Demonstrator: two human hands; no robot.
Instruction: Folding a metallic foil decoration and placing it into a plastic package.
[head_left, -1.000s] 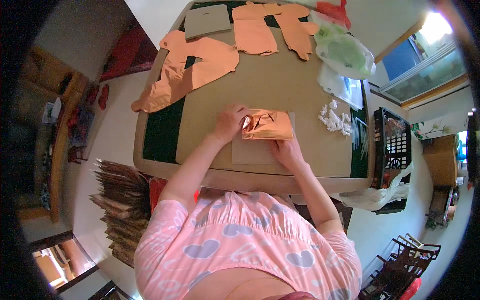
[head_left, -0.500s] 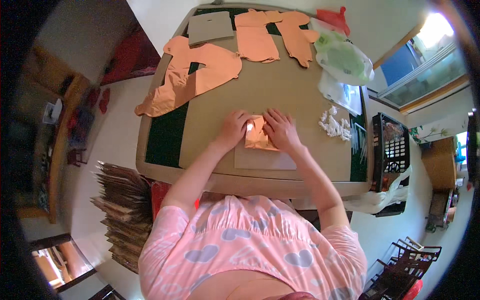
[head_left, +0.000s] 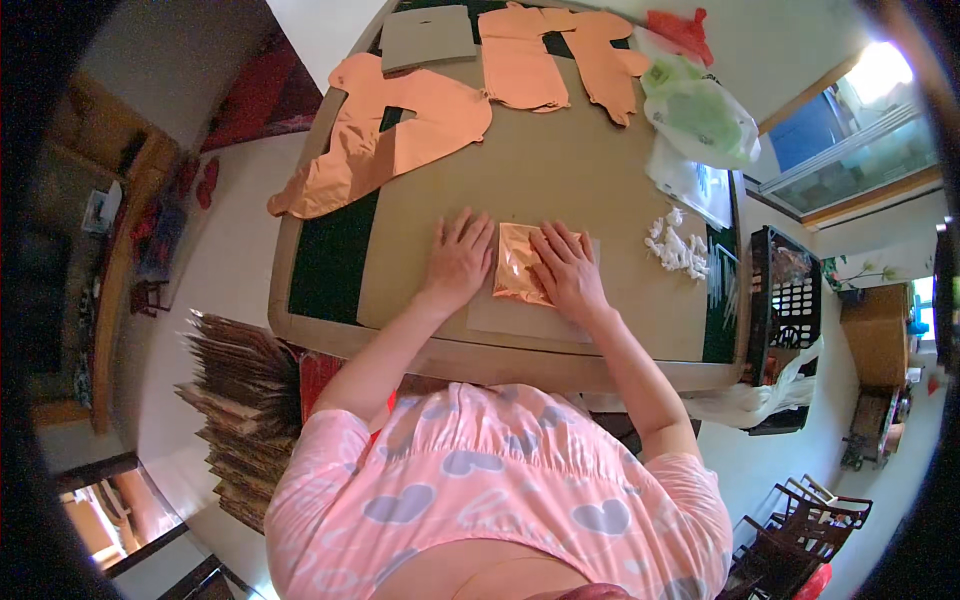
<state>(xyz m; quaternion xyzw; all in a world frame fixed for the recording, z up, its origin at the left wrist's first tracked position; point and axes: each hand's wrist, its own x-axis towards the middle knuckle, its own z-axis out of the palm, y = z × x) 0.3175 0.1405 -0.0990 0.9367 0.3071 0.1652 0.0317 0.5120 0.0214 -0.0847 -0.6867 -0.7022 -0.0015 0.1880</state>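
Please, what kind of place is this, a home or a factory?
Probably a room in a home used for piecework. A square table carries copper foil shapes, both hands press a folded foil piece, flat cardboard stacks stand on the floor, and wooden furniture lines one wall.

1. A bench [head_left: 420, 225] topped with brown cardboard over a dark green mat carried everything.
2. Large rose-gold foil shapes [head_left: 400, 130] lay across its far left part, one hanging over the edge.
3. Two more foil pieces [head_left: 560, 55] lay at the far edge, beside a grey card sheet [head_left: 430, 35].
4. Pale green plastic bags [head_left: 700, 110] sat at the far right corner.
5. A small heap of white scraps [head_left: 678, 245] lay near the right edge.
6. A black crate [head_left: 790, 310] stood to the right of the bench.
7. Stacked cardboard [head_left: 240, 400] stood on the floor at the left.
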